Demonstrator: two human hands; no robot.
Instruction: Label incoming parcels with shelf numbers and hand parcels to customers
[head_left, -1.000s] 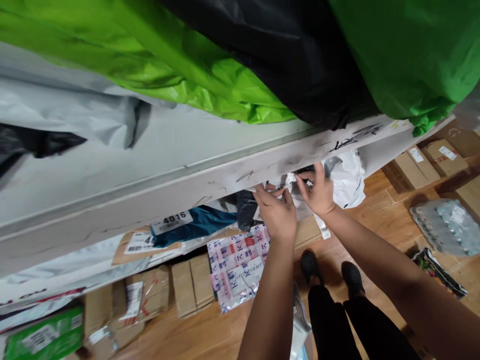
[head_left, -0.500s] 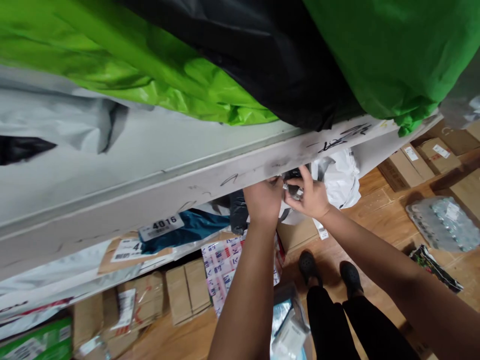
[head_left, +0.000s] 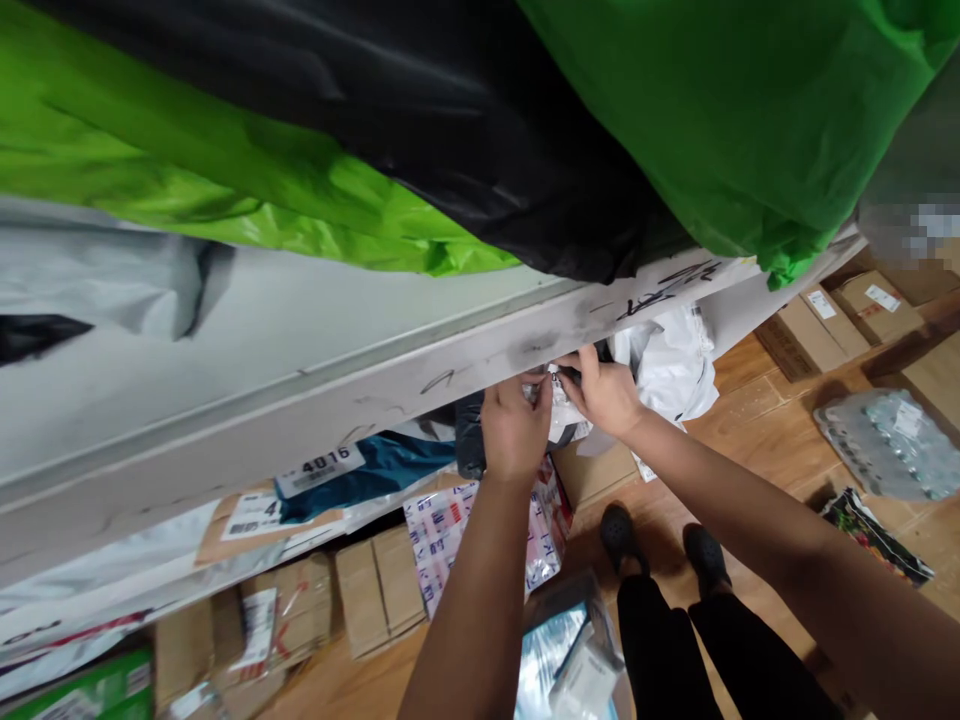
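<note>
Looks past glossy lime-green plastic bag (head_left: 225, 190), black plastic bag (head_left: 450, 130) & dark-green plastic bag (head_left: 735, 120) up close, atop pale shelf (head_left: 337, 325) w/ scribbled edge. Just below edge, works at small crumpled white plastic piece w/ dark print (head_left: 559, 402), between left hand (head_left: 516, 428) & right hand (head_left: 606, 395). Both w/ fingers bent in toward it; can't tell if clamped, tips partly hidden. Prob. mid-job: piece reached w/ both hands, not yet let go or set aside. Beside right hand, white plastic bag (head_left: 679, 365); off left, teal plastic parcel marked 4016 (head_left: 405, 465). Farther, on wood floor (head_left: 772, 425), brown cardboard boxes (head_left: 814, 335) & clear shrink-wrapped pack (head_left: 892, 450).
</note>
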